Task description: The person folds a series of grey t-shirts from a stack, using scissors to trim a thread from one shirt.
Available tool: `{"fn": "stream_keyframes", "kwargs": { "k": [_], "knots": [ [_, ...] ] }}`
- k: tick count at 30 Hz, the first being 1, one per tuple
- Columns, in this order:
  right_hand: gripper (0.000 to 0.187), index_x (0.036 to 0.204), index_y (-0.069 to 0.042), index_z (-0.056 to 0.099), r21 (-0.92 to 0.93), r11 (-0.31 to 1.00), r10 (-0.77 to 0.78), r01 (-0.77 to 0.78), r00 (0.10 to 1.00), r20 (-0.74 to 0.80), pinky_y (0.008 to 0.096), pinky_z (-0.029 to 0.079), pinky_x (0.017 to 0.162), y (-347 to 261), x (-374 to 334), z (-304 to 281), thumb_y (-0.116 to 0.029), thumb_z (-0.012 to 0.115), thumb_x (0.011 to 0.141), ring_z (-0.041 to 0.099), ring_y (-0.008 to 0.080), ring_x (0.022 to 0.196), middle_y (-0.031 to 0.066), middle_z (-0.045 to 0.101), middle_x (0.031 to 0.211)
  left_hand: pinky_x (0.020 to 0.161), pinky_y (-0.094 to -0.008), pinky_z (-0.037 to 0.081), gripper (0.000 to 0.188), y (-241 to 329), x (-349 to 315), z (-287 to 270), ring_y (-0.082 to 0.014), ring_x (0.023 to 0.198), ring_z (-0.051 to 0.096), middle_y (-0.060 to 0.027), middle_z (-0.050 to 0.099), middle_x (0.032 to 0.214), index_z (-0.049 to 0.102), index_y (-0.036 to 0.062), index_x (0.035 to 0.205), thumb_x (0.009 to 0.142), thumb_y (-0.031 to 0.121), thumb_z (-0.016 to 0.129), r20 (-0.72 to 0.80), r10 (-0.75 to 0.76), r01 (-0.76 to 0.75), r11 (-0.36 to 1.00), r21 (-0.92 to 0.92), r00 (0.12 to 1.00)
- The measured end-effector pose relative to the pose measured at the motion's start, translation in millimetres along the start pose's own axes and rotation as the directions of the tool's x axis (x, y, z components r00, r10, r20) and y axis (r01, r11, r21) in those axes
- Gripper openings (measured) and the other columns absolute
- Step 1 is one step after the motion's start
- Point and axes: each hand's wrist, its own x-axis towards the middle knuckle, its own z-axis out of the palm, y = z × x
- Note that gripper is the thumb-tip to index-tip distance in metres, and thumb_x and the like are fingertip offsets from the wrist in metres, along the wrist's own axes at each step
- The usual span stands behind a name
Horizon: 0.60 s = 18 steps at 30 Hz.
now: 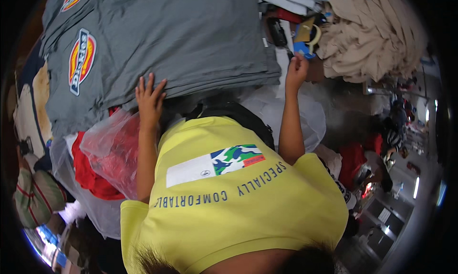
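Observation:
A stack of grey T-shirts lies in front of me, with colourful printed patches on the left part of the cloth. My left hand rests on the near edge of the stack, its fingers spread over the fabric. Beyond the stack's right end, my right hand is raised with its fingertips drawn together; whatever may be between them is too small to make out. Just past those fingertips sits a blue tape dispenser with a pale roll of tape.
Crumpled beige garments are heaped at the right. A black object lies near the dispenser. Clear plastic bags, one with red cloth inside, hang left of me. Another person's striped sleeve shows at far left; more people are at right.

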Motion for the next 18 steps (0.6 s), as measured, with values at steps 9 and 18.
{"fn": "stream_keyframes", "kwargs": {
  "k": [9,18],
  "knots": [
    [0.058,0.118,-0.008,0.046,0.267,0.548,0.730,-0.792,0.610,0.309,0.0436,0.038,0.086,54,78,-34,-0.048,0.058,0.078,0.042,0.0308,0.104,0.0114,0.048,0.113,0.102,-0.0490,0.016,0.034,-6,-3,5,-0.0304,0.129,0.023,-0.0042,0.033,0.137,0.055,0.0239,0.116,0.082,0.021,0.054,-0.031,0.005,-0.005,1.000,0.013,1.000],
    [0.035,0.107,-0.006,0.053,0.595,0.239,0.659,-0.767,0.578,0.481,0.0453,0.030,0.092,80,86,-43,-0.017,0.063,0.076,0.040,0.0294,0.104,0.0097,0.049,0.109,0.102,-0.0484,0.015,0.035,-7,-5,4,-0.0293,0.129,0.023,-0.0024,0.033,0.137,0.054,0.0233,0.116,0.081,0.021,0.055,-0.049,0.006,-0.006,1.000,-0.007,0.999]
  ]
}}
